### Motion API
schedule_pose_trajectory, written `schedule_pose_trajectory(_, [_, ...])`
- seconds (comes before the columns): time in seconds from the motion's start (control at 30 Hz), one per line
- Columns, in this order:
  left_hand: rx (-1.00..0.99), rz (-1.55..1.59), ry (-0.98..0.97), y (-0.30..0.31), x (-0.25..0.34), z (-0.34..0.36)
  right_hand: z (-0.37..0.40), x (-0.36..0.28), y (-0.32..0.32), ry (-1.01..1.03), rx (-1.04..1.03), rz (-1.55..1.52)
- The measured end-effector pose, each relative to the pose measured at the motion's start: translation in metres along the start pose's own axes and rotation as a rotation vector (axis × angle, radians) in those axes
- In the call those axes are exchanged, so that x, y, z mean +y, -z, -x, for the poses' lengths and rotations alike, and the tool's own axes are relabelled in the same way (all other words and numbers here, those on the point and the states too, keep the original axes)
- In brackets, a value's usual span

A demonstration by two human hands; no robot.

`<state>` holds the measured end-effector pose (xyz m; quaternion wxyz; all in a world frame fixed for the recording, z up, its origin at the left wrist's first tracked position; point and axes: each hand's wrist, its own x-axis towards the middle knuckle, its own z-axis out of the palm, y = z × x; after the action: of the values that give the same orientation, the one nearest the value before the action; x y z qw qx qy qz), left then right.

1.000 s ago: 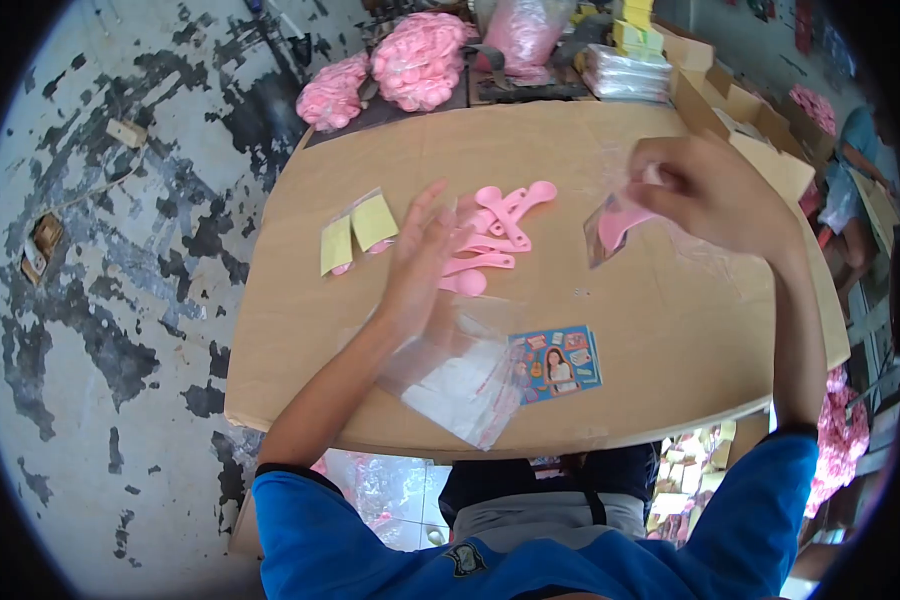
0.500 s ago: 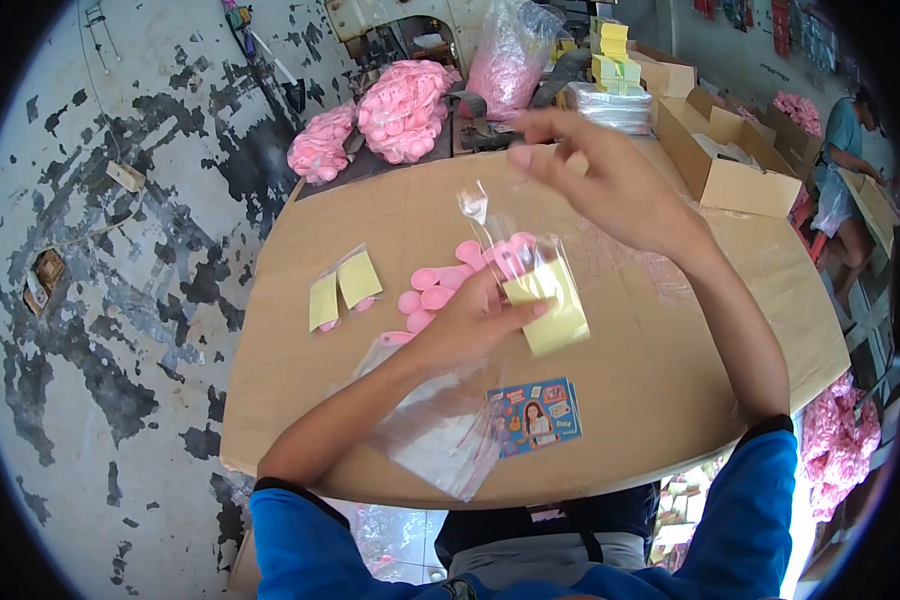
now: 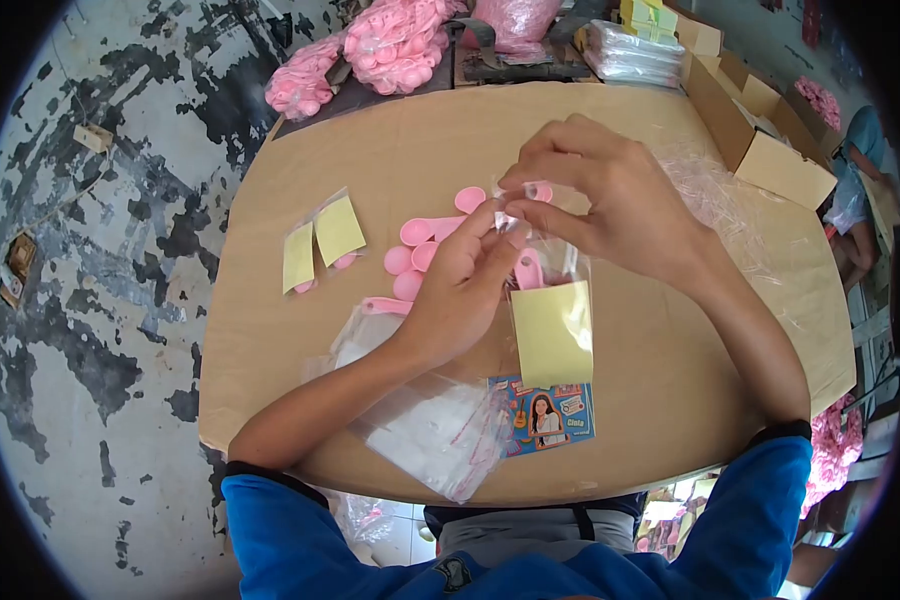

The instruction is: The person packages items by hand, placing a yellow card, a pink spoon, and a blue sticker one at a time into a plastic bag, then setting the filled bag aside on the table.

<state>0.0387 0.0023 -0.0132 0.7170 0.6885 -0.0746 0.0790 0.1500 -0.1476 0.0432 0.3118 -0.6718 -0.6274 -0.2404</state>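
A clear plastic bag [image 3: 553,335] with a yellow card and a pink spoon inside hangs upright over the table. My left hand [image 3: 462,280] pinches the bag's top edge from the left. My right hand [image 3: 615,200] pinches that same edge from the right, thumb and fingers closed. Loose pink spoons [image 3: 418,232] lie behind and left of my left hand, partly hidden by it. Under my left forearm are flat clear bags [image 3: 425,440]. A blue printed card [image 3: 545,420] with a picture of a person lies below the hanging bag, its top edge partly covered.
Two filled bags with yellow cards [image 3: 340,230] lie on the table's left. Crumpled clear plastic [image 3: 715,200] is at the right. Behind are bundles of pink spoons [image 3: 395,45], stacked clear packets [image 3: 630,55] and an open cardboard box [image 3: 770,130]. Another person [image 3: 855,180] is at far right.
My right hand has come down from the raised position to the bag's top. My left hand has shifted its grip from the yellow card to that top edge. The view has tilted downward.
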Motion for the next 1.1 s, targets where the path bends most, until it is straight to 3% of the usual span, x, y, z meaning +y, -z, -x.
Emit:
schedule_pose_trajectory(0.23, [0.037, -0.129, 0.024, -0.011, 0.014, 0.012, 0.0, -0.007, 0.01, -0.049, -0.159, 0.013])
schedule_pose_trajectory(0.4, [-0.132, -0.097, 0.015, -0.01, 0.002, 0.012, 0.001, -0.01, 0.021, -0.219, -0.368, -0.166])
schedule_pose_trajectory(0.5, [-0.184, -0.189, 0.068, -0.013, 0.003, 0.019, 0.001, -0.013, 0.024, -0.218, -0.501, -0.182])
schedule_pose_trajectory(0.63, [-0.152, -0.255, 0.03, -0.005, 0.012, 0.026, 0.002, -0.027, 0.02, -0.187, -0.338, -0.106])
schedule_pose_trajectory(0.8, [-0.075, -0.06, -0.052, -0.004, 0.011, 0.033, 0.009, -0.051, 0.04, -0.266, -0.046, -0.05])
schedule_pose_trajectory(0.87, [-0.113, -0.03, -0.053, -0.001, 0.008, 0.03, 0.01, -0.052, 0.069, -0.49, 0.161, -0.212])
schedule_pose_trajectory(0.97, [-0.101, -0.033, 0.034, 0.001, 0.012, 0.033, 0.017, -0.045, 0.112, -0.438, 0.204, -0.43])
schedule_pose_trajectory(1.1, [-0.066, -0.032, 0.049, -0.01, 0.02, 0.036, 0.043, -0.052, 0.058, -0.234, 0.138, -0.066])
